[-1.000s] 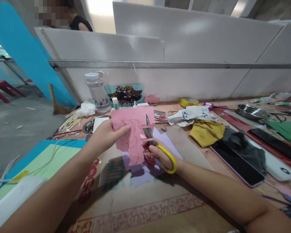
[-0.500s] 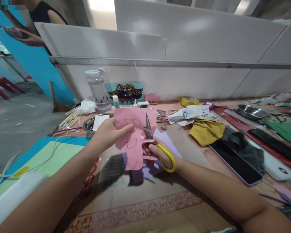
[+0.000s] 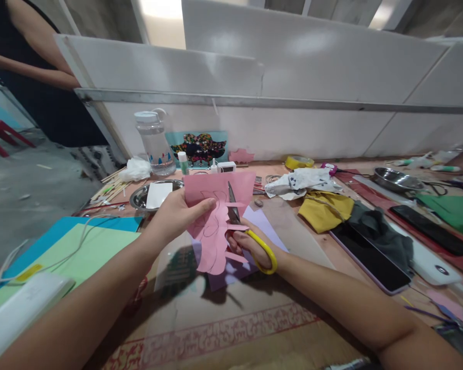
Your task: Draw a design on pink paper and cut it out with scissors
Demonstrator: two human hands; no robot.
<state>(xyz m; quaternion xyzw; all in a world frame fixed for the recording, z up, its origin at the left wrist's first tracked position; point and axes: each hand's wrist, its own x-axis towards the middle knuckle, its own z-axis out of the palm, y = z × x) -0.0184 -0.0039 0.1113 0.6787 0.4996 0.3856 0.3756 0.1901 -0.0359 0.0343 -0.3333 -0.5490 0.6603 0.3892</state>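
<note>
Between the thumb and fingers of my left hand (image 3: 183,213) is a sheet of pink paper (image 3: 212,252), held up above the table. Curved pencil outlines mark it, and its right side has a scalloped cut edge with narrow strips sticking out. My right hand (image 3: 250,244) grips scissors (image 3: 262,249) with yellow on the handle and dark blades. The blades point away from me and lie at the paper, right of the drawn lines. Underneath, a purple sheet (image 3: 270,231) rests on the table, partly hidden by the pink paper and my right hand.
A water bottle (image 3: 154,144), glue stick (image 3: 182,163) and metal bowl (image 3: 139,198) stand toward the back left. On the right lie a yellow cloth (image 3: 326,209), a phone (image 3: 370,257) and another metal bowl (image 3: 397,180). A person (image 3: 34,77) stands beyond the partition at left.
The scissor blades look closer together, and the pink paper has tilted slightly. At the left, the person has come nearer and fills more of the view.
</note>
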